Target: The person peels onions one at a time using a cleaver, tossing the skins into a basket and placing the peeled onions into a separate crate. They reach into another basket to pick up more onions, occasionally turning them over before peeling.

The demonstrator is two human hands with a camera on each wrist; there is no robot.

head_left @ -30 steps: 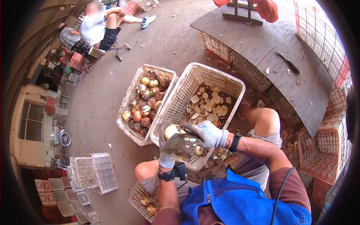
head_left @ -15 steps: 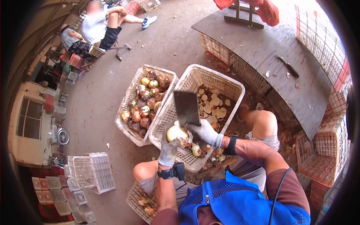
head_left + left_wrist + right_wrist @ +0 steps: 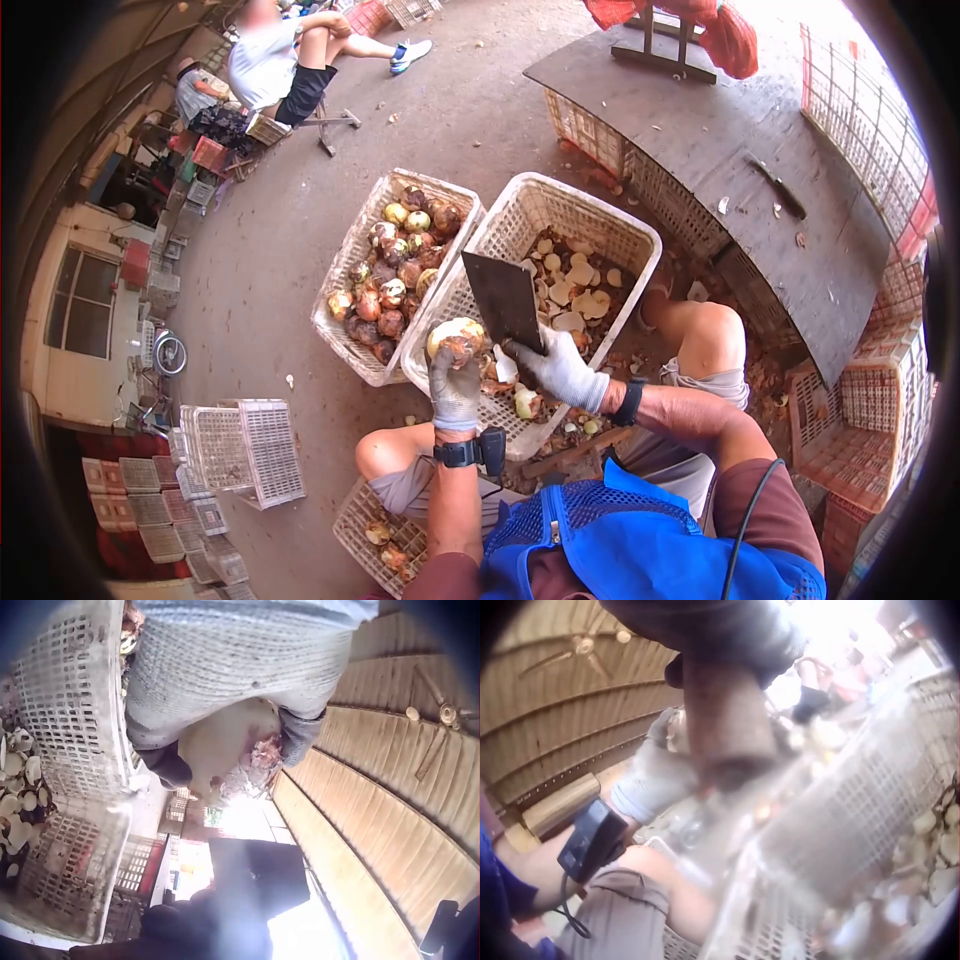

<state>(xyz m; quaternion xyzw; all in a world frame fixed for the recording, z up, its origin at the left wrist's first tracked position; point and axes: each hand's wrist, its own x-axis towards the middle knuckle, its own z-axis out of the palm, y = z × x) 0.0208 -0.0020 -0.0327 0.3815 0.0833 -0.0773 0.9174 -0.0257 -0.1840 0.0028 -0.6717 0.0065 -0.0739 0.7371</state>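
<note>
In the head view the gloved left hand (image 3: pixel 456 392) holds a partly peeled onion (image 3: pixel 455 340) over the near end of a white crate (image 3: pixel 648 250). The gloved right hand (image 3: pixel 568 370) grips a broad dark cleaver (image 3: pixel 503 300), its blade raised and tilted beside the onion, not touching it. The left wrist view shows the onion (image 3: pixel 217 746) between the left hand's fingers and thumb. A thick handle (image 3: pixel 727 712) sticks out of the right hand's grip in the right wrist view. Pale cut pieces (image 3: pixel 590 303) lie in the crate.
A second crate full of unpeeled onions (image 3: pixel 400 265) adjoins at the left. A dark board (image 3: pixel 720 120) bears a knife (image 3: pixel 778 187). Stacked crates (image 3: pixel 245 455) stand at the lower left, a small crate (image 3: pixel 355 530) by the left knee. A person (image 3: pixel 285 60) sits at the back.
The cleaver has come up off the onion and now stands to its right, blade upward. The left hand has turned the onion and shifted slightly away from the body. The head view has moved slightly.
</note>
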